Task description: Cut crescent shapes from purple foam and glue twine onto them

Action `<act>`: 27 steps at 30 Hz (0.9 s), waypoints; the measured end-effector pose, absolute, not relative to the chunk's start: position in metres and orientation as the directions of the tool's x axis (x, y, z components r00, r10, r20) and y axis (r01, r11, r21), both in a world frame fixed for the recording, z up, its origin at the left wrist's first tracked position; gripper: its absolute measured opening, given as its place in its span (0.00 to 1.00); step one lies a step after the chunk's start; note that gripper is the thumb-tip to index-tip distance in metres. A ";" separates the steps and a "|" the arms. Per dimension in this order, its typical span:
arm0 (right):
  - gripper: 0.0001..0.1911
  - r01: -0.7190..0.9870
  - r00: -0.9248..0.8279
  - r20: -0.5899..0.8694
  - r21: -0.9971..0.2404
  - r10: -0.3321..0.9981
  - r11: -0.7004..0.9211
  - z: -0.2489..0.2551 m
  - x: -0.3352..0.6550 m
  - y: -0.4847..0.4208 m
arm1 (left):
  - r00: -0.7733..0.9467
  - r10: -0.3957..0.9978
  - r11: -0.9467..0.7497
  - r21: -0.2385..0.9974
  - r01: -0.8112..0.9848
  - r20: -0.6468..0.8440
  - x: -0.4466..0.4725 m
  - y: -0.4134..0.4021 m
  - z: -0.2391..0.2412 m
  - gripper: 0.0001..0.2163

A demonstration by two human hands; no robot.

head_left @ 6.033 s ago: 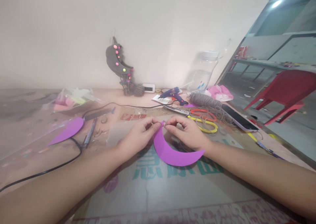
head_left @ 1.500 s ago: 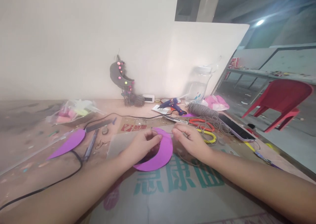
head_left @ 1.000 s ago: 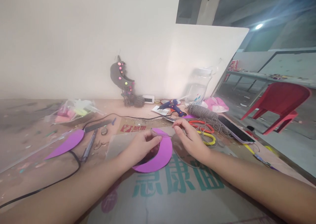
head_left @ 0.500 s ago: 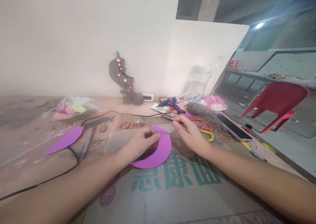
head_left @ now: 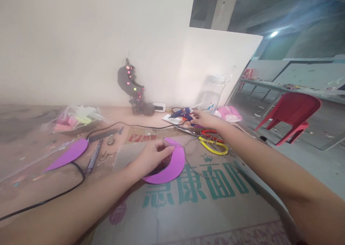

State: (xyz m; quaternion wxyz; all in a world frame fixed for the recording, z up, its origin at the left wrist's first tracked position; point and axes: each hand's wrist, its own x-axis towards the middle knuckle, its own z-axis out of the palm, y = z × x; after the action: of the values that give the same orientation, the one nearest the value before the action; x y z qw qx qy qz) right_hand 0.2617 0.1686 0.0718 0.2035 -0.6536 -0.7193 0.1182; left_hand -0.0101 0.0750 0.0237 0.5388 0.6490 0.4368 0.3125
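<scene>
My left hand (head_left: 152,156) pinches the inner edge of a purple foam crescent (head_left: 172,167) that lies on printed cardboard (head_left: 194,198). A thin grey string (head_left: 188,158) runs from the crescent's upper tip towards the right. My right hand (head_left: 202,119) is stretched out to the back of the table, its fingers closed round the handle of a blue glue gun (head_left: 182,113). Yellow and orange scissors (head_left: 212,144) lie just below that arm.
A second purple foam piece (head_left: 67,155) and a black cable (head_left: 54,198) lie at the left. A bag of coloured bits (head_left: 75,117), a dark beaded crescent (head_left: 128,81) against the wall, a clear jar (head_left: 211,94) and pink cloth (head_left: 229,113) stand behind. A red chair (head_left: 291,112) is at the right.
My right hand has left the crescent's tip and reached back and right to the glue gun. My left hand stays on the crescent, which was turned since six seconds ago.
</scene>
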 end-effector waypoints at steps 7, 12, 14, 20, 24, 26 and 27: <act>0.14 0.889 0.041 0.167 -0.457 0.985 0.041 0.046 0.238 0.204 | 0.442 0.894 -0.022 0.979 0.204 -0.072 -0.011 0.078 0.019 0.17; 0.07 0.828 0.106 0.221 -0.560 0.969 0.037 0.056 0.229 0.196 | 0.465 0.881 0.009 0.985 0.172 -0.089 -0.011 0.080 0.015 0.16; 0.07 0.790 0.108 0.221 -0.611 0.969 0.051 0.070 0.228 0.184 | 0.467 0.879 0.015 0.984 0.177 -0.097 -0.011 0.081 0.013 0.16; 0.11 0.552 -0.046 0.246 -0.801 0.968 0.230 0.091 0.223 0.119 | 0.494 0.866 -0.002 0.986 0.165 -0.081 -0.013 0.082 0.008 0.15; 0.14 0.447 -0.100 0.323 -0.830 0.941 0.332 0.072 0.224 0.077 | 0.513 0.858 -0.064 0.983 0.172 -0.034 -0.014 0.083 0.006 0.15; 0.15 0.476 -0.129 0.337 -0.804 0.933 0.356 0.059 0.228 0.063 | 0.528 0.849 -0.093 0.980 0.175 -0.014 -0.014 0.083 0.006 0.16; 0.15 0.530 -0.120 0.328 -0.777 0.937 0.340 0.052 0.230 0.059 | 0.538 0.843 -0.108 0.977 0.182 -0.007 -0.014 0.082 0.006 0.17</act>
State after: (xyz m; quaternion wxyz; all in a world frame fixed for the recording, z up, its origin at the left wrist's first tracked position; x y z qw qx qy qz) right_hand 0.2299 0.0590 0.0519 0.4130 -0.5191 -0.7067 0.2461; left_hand -0.0141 0.0822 0.0060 0.5518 0.6816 0.3759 0.2993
